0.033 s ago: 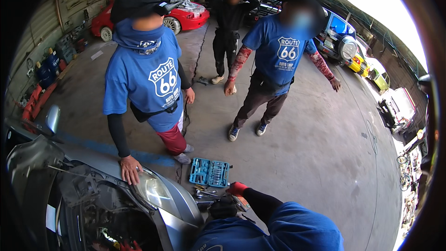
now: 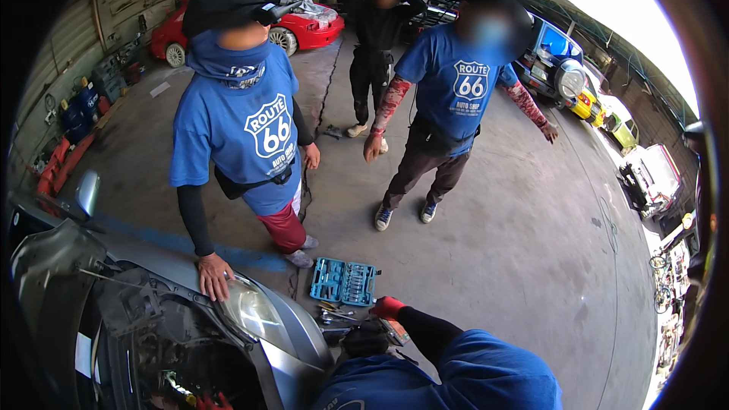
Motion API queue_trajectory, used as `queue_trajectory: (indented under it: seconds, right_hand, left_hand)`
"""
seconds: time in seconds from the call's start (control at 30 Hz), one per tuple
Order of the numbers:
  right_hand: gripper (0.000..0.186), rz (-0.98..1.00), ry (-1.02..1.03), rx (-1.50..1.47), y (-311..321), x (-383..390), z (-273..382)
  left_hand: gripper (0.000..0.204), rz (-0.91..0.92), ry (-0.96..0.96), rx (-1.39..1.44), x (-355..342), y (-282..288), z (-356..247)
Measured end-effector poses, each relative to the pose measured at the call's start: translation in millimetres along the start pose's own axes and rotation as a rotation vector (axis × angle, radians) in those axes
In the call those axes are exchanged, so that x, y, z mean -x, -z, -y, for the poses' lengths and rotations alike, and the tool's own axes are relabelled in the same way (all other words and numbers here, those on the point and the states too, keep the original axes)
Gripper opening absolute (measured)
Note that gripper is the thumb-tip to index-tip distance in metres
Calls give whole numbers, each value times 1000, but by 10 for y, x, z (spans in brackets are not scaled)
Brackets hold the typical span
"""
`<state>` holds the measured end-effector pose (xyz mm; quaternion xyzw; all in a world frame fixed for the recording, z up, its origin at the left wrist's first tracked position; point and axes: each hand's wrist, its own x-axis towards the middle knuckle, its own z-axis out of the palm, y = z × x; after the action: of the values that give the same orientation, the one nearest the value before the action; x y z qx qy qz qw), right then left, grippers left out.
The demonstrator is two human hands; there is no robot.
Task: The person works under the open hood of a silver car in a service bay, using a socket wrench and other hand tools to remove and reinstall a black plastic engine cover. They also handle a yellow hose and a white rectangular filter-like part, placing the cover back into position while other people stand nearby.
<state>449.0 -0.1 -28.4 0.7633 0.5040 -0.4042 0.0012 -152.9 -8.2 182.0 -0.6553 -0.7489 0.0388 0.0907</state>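
Neither of my hands can be made out for certain. At the lower edge a co-worker in a blue shirt (image 2: pixel 456 376) bends down, dark-capped head seen from above. That person's red-gloved hand (image 2: pixel 388 308) reaches to the floor beside an open blue socket set case (image 2: pixel 343 282). Several loose wrenches (image 2: pixel 334 311) lie just below the case. At the lower left is the open engine bay of a silver car (image 2: pixel 285 326). Deep in the bay a bit of red glove (image 2: pixel 214 401) shows; whose it is I cannot tell.
A co-worker in maroon trousers (image 2: pixel 285 228) rests a hand (image 2: pixel 215 277) on the fender by the headlight. Another co-worker (image 2: pixel 467 91) stands farther back, arms apart; a person in black (image 2: pixel 372 53) is behind. A red car (image 2: pixel 311 26) and blue drums (image 2: pixel 76 123) stand far left.
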Motion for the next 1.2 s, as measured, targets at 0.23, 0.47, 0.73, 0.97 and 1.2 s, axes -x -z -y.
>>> queue_trajectory:
  seconds: [0.23,0.47,0.73,0.97,1.2]
  right_hand:
    - [54,38,-22,-28,146,25,163]
    - [56,37,-44,-96,72,-55,159]
    - [42,42,58,-136,-102,-191,71]
    - [28,64,186,322,-60,-234,-32]
    - [49,9,8,-61,-11,-65,108]
  left_hand:
    - [49,-6,-36,151,104,-60,18]
    - [55,-91,-79,219,162,-314,100]
    - [40,-78,-41,178,151,-441,193]
    - [36,-204,-51,146,93,-532,174]
    - [39,-181,-70,193,1,-538,240]
